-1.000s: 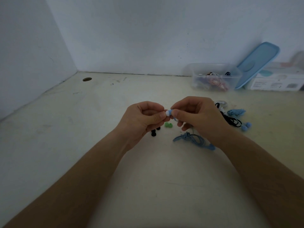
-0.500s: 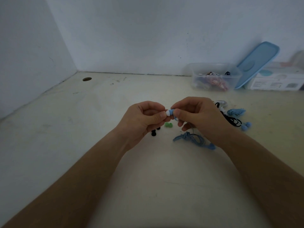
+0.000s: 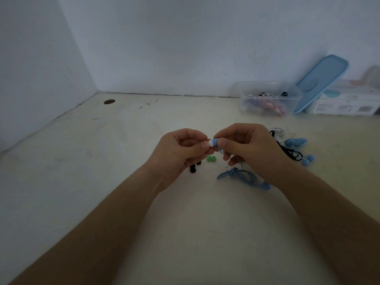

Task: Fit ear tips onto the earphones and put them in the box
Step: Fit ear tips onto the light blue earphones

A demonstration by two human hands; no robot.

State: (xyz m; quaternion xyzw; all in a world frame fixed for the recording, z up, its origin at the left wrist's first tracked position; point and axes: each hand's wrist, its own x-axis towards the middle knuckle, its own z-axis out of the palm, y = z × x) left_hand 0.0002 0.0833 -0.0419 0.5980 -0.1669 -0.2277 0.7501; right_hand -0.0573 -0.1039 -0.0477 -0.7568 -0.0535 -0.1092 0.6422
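2 hands pinch 1 blue earphone and its white ear tip above the table.

The left hand (image 3: 181, 153) has thumb and forefinger closed on the small rounded white ear tip (image 3: 211, 143), pressed to the end of the blue earphone (image 3: 216, 142), which the right hand (image 3: 248, 147) grips between thumb and forefinger; the other fingers curl loosely. From that earphone a thin blue cable (image 3: 242, 176) hangs down into 1 knotted bundle on the pale, scuffed table (image 3: 102, 171), near its middle. Just under the hands lie 1 soft green ear tip (image 3: 211, 159) and 2 black ear tips (image 3: 193, 169). Right of the hands sits a tangle of black cable (image 3: 291, 153) and another blue earphone bundle (image 3: 296, 142). Toward the far right edge stands 1 clear plastic box (image 3: 267, 98) holding earphones, with 1 blue rounded lid (image 3: 320, 81) leaning beside it against a white carton (image 3: 347, 103).
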